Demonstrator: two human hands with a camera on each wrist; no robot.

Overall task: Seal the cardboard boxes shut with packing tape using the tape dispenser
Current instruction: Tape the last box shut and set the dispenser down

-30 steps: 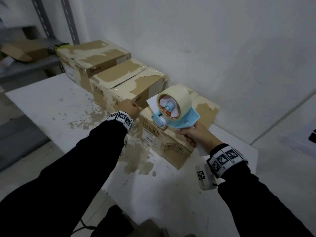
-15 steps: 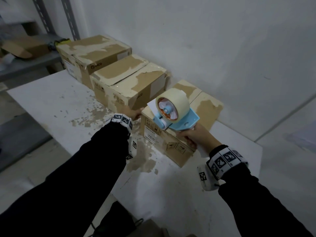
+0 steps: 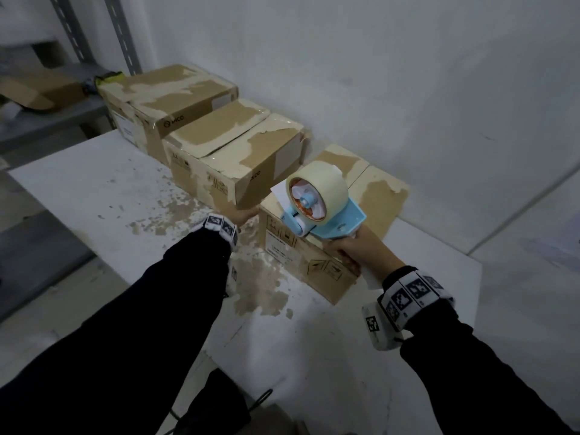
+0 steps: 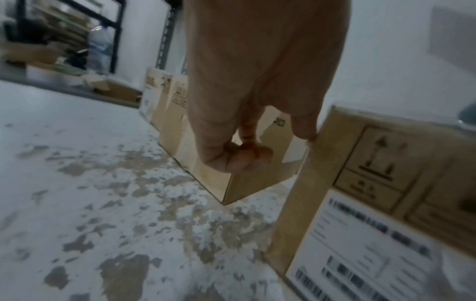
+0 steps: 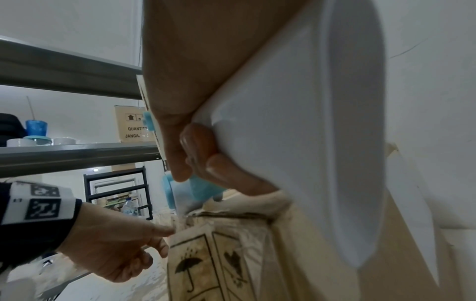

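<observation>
The nearest cardboard box (image 3: 326, 262) stands on the white table (image 3: 94, 189), its top flaps patched with old tape. My right hand (image 3: 357, 251) grips the white handle of the blue tape dispenser (image 3: 317, 202), which carries a beige roll. The dispenser's front roller sits at the box's top front edge. My left hand (image 3: 243, 215) is at the box's upper left corner. In the right wrist view its index finger and thumb (image 5: 165, 232) lie straight against that corner. In the left wrist view the other fingers (image 4: 239, 158) are curled, beside the box (image 4: 373, 183).
Two more taped boxes, a middle one (image 3: 232, 158) and a far one (image 3: 169, 95), stand in a row along the wall behind my left hand. A grey metal shelf (image 3: 47, 120) with a flattened carton stands at the far left. The table's surface is worn in brown patches.
My left hand has slid slightly down at the box's left corner. The dispenser has stayed almost in place on the box's top front edge.
</observation>
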